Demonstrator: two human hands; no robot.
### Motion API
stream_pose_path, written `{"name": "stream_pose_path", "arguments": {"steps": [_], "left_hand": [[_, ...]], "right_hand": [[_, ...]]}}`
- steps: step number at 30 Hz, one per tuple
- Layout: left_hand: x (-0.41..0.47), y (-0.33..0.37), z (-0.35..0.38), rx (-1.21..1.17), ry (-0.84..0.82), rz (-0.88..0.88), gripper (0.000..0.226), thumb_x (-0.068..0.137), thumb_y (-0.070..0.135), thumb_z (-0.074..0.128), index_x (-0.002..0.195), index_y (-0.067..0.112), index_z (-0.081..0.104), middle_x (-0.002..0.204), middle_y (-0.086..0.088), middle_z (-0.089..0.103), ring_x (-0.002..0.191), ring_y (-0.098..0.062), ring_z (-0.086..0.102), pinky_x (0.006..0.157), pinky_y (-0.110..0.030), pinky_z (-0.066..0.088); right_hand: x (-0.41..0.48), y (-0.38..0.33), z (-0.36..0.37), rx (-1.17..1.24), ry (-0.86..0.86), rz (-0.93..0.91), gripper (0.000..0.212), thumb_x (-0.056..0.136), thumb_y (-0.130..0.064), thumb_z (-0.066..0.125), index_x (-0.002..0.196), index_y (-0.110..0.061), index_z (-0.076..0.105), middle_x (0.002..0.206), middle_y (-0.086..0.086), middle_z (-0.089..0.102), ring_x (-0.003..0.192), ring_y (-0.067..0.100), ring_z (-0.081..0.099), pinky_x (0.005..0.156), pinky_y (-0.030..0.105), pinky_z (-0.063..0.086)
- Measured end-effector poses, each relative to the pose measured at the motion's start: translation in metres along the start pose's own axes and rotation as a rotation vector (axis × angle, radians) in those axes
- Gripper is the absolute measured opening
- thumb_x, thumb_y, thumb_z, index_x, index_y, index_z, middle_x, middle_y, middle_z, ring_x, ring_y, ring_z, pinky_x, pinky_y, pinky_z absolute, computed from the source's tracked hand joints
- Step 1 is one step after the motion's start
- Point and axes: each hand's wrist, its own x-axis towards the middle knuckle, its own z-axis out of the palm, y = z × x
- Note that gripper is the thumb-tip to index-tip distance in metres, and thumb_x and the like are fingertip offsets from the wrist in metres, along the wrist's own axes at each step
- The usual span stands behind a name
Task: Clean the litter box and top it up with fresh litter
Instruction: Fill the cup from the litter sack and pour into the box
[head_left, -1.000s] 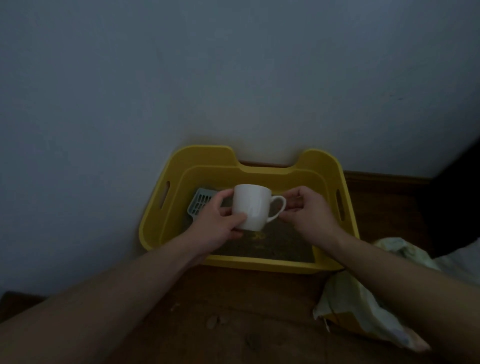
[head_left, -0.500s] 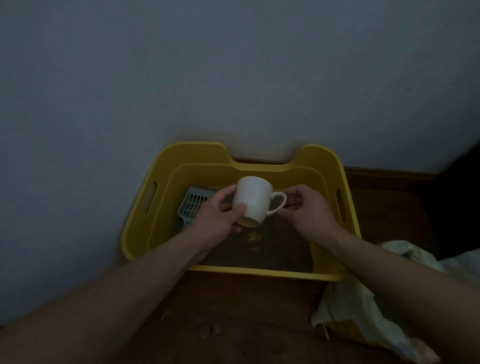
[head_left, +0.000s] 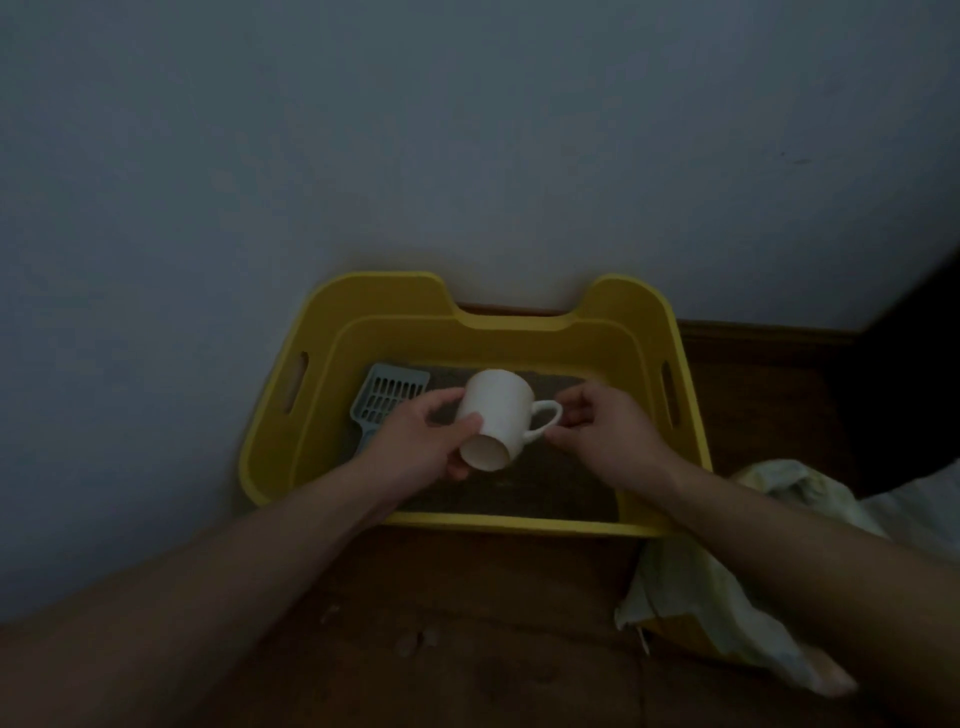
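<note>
A yellow litter box (head_left: 291, 457) stands against the wall, with dark litter (head_left: 550, 483) covering its floor. Above the litter I hold a white mug (head_left: 496, 418), tipped far over so its mouth faces down and toward me. My left hand (head_left: 421, 441) grips the mug's body near the rim. My right hand (head_left: 602, 431) pinches the mug's handle. A pale blue slotted scoop (head_left: 387, 397) lies in the box's left part, its handle partly hidden behind my left hand.
A crumpled pale bag (head_left: 727, 587) lies on the wooden floor (head_left: 467, 623) just right of the box's near corner. A dark object (head_left: 904, 389) fills the right edge. The wall (head_left: 415, 156) runs directly behind the box.
The mug has gone from upright to steeply tipped, mouth down over the litter. Both hands kept their hold on it.
</note>
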Motion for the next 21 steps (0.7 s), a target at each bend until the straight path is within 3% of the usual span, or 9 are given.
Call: {"name": "stream_pose_path", "arguments": {"steps": [3,6,12,16,21], "left_hand": [[-0.006,0.0,-0.004,-0.019,-0.014,-0.036,0.056,0.095,0.031,0.063,0.147,0.025,0.043,0.122,-0.002,0.06,0.098,-0.021,0.07,0.079,-0.036,0.062],[-0.014,0.003,-0.009,-0.038,-0.03,-0.054,0.053,0.095,0.033,0.062,0.145,0.02,0.046,0.119,-0.005,0.064,0.096,-0.021,0.071,0.071,-0.028,0.06],[-0.023,0.006,-0.017,0.001,-0.041,-0.04,0.04,0.097,0.043,0.056,0.126,0.017,0.063,0.105,-0.008,0.071,0.085,-0.019,0.073,0.066,-0.024,0.057],[-0.023,0.005,-0.017,0.015,-0.026,-0.033,0.046,0.096,0.054,0.052,0.114,0.014,0.068,0.096,-0.009,0.072,0.074,-0.018,0.072,0.065,-0.025,0.056],[-0.018,0.007,-0.015,0.021,0.014,-0.003,0.049,0.096,0.058,0.049,0.102,0.014,0.07,0.085,-0.011,0.071,0.072,-0.021,0.069,0.073,-0.037,0.061]], "right_hand": [[-0.006,-0.001,0.003,-0.023,-0.03,0.018,0.035,0.09,-0.015,0.071,0.123,-0.019,0.059,0.104,-0.004,0.067,0.096,0.012,0.067,0.086,0.035,0.058],[-0.013,-0.006,0.001,-0.012,-0.058,0.016,0.031,0.092,-0.016,0.069,0.121,-0.016,0.059,0.102,-0.001,0.068,0.092,0.013,0.067,0.076,0.029,0.056],[-0.026,-0.013,-0.002,-0.028,-0.082,0.001,0.003,0.093,-0.023,0.068,0.093,-0.025,0.065,0.088,0.0,0.074,0.083,0.015,0.071,0.078,0.037,0.06],[-0.034,-0.018,-0.006,-0.018,-0.079,-0.017,0.014,0.096,-0.03,0.063,0.092,-0.019,0.071,0.083,0.0,0.074,0.075,0.011,0.071,0.061,0.023,0.052],[-0.036,-0.021,-0.009,-0.013,-0.059,-0.026,0.02,0.097,-0.033,0.061,0.091,-0.016,0.071,0.083,0.003,0.074,0.074,0.013,0.072,0.065,0.026,0.055]]}}
